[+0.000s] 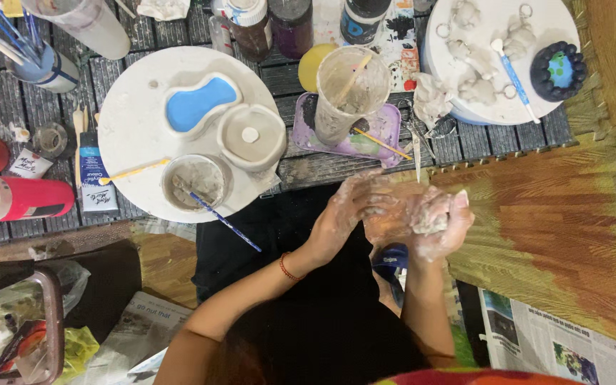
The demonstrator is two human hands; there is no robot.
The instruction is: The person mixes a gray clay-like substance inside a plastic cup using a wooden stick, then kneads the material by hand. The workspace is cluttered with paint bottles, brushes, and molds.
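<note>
Both your hands are clay-smeared, your left hand (pixel 340 214) cupped against your right hand (pixel 440 224), which grips a rough, unshaped lump of pale clay (pixel 430 217), while small finished figures (pixel 479 50) already sit on the round board (pixel 561 18) up beyond your right.

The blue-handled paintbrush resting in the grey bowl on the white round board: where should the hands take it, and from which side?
Grip the blue-handled paintbrush on its bare handle end, which juts past the white round board toward the person. Come from the near side: the bristle end sits in the grey bowl, so the free, slanted handle is probably easiest to pinch.
</note>
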